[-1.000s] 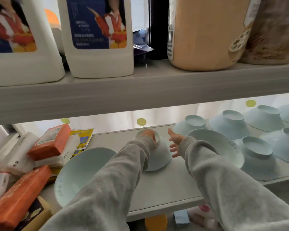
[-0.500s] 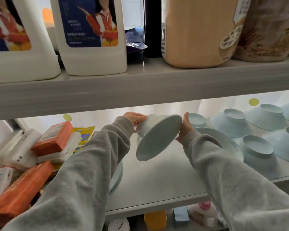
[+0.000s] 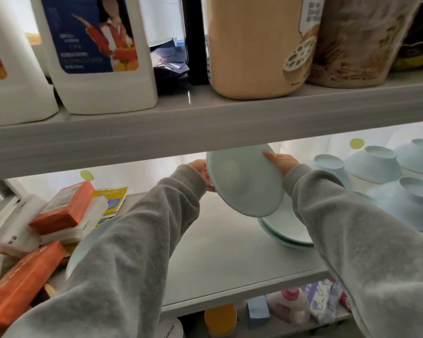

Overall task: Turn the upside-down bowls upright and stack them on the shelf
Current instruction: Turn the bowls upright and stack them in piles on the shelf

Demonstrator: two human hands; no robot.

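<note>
From the head camera I see both of my hands raised inside the middle shelf (image 3: 225, 250), holding one pale blue-green bowl (image 3: 244, 181) in the air just under the edge of the upper shelf (image 3: 205, 128). The bowl is tilted so its open mouth faces me, and its top edge is hidden behind that upper shelf.

My left hand (image 3: 200, 174) grips the bowl's left rim; its fingers are curled around the edge, mostly hidden behind the bowl. My right hand (image 3: 282, 161) clamps the upper right rim, with the thumb lying across the inside of the bowl.

Directly below the held bowl, a short stack of upright bowls (image 3: 286, 228) sits on the middle shelf, partly covered by my right sleeve (image 3: 352, 240). The held bowl hangs above the stack's left side, and I cannot tell whether they touch.

To the right, several upside-down bowls (image 3: 374, 164) rest on the shelf in rows. Another upright bowl (image 3: 83, 250) shows at the left, mostly hidden by my left sleeve (image 3: 122, 259).

Orange packets (image 3: 64, 206) and white boxes (image 3: 15, 230) are piled at the far left. On the upper shelf stand white jugs (image 3: 103, 69), a tan container (image 3: 254, 45) and a clear jar of dry food (image 3: 362, 40).
</note>
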